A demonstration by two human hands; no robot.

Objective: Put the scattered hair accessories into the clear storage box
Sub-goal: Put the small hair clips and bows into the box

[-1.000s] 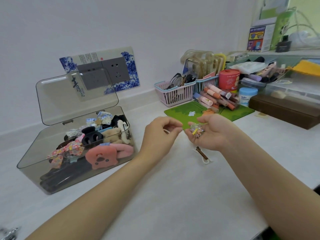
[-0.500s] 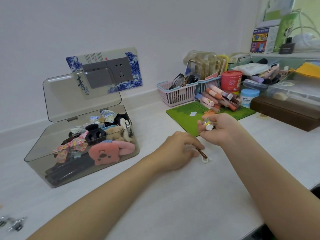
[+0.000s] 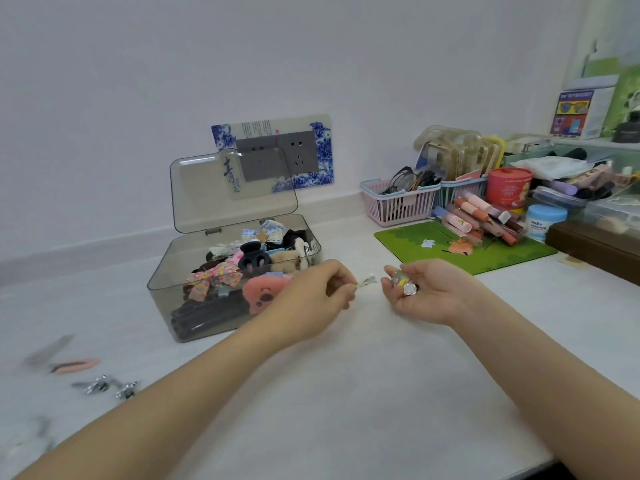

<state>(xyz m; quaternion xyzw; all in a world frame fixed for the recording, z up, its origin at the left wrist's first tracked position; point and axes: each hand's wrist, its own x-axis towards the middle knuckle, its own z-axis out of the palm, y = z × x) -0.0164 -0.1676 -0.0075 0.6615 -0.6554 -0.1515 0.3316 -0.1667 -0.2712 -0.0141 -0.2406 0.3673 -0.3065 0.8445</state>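
Clear storage box [image 3: 162,289]: on white counter [image 3: 346,393], left of centre, hinged lid [image 3: 232,192] raised and leaning back toward wall. Filled with hair accessories: pink bear-face clip [image 3: 261,294] against front wall, floral bow [image 3: 214,278], black claw clip [image 3: 252,258], lace-trimmed bows and dark items at rear.

Left hand [image 3: 311,299]: just right of box, raised over counter, thumb and forefinger pinched on small white clip [image 3: 366,281], tip pointing at other hand.

Right hand [image 3: 426,292]: palm up, fingers loosely cupped, cradling small cluster of clips [image 3: 403,284], silver and yellow; exact count not discernible.

Hands near each other, apart; white clip between them.

Scattered pieces, blurred, on counter at far left, well apart from box: pink flat clip [image 3: 74,365], grey flat clip [image 3: 48,348], two silver metal clips [image 3: 110,388].

Background right: green mat [image 3: 433,244], pink basket [image 3: 398,202] with eyeglasses, row of tubes [image 3: 474,220], red canister [image 3: 507,188], blue-lidded jar [image 3: 543,220]. Wall: blue-patterned socket panel [image 3: 277,150].
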